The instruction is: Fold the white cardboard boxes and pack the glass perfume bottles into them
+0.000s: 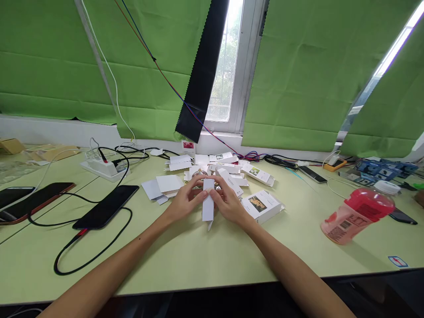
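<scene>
Both my hands meet at the middle of the pale green table (pixel 205 260), holding one small white cardboard box (pixel 208 203) upright between them. My left hand (pixel 183 201) grips its left side with fingers curled on the top. My right hand (pixel 228 203) holds the right side, fingers over the upper end. A loose flap hangs at the box's lower end. Just behind my hands lies a pile of several flat and folded white boxes (pixel 218 170).
A printed box (pixel 261 205) lies right of my hands. A pink bottle (pixel 357 214) lies tilted at the right. Black phones (pixel 106 205) with cables and a white power strip (pixel 101 168) sit left. Blue items (pixel 380 170) stand far right.
</scene>
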The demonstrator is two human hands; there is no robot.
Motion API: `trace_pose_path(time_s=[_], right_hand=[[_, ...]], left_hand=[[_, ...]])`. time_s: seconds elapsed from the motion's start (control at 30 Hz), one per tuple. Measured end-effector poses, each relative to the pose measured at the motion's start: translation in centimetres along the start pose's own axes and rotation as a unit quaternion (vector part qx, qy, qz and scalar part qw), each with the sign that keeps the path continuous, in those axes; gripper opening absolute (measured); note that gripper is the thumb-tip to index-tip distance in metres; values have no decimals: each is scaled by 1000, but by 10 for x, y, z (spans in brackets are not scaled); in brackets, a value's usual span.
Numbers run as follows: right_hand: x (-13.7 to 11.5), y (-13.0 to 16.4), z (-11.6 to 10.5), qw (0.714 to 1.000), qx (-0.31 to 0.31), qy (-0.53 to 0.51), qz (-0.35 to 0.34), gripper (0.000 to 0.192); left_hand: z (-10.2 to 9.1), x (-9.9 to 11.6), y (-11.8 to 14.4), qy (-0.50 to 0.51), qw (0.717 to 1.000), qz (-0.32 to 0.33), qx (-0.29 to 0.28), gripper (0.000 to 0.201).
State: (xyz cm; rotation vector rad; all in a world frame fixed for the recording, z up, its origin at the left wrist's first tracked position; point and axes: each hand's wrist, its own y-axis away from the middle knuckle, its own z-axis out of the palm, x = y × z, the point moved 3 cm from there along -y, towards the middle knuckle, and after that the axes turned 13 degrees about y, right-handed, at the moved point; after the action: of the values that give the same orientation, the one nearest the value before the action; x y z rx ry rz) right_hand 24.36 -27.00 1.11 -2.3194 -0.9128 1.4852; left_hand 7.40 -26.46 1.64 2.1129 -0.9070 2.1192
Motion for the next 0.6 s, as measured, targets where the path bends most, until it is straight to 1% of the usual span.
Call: trace_pose_path(time_s=[0.6], right_hand=[[4, 0, 1, 1000, -1, -1, -6, 42]], left_hand=[[2, 4, -1, 0, 1000, 6, 12, 52]])
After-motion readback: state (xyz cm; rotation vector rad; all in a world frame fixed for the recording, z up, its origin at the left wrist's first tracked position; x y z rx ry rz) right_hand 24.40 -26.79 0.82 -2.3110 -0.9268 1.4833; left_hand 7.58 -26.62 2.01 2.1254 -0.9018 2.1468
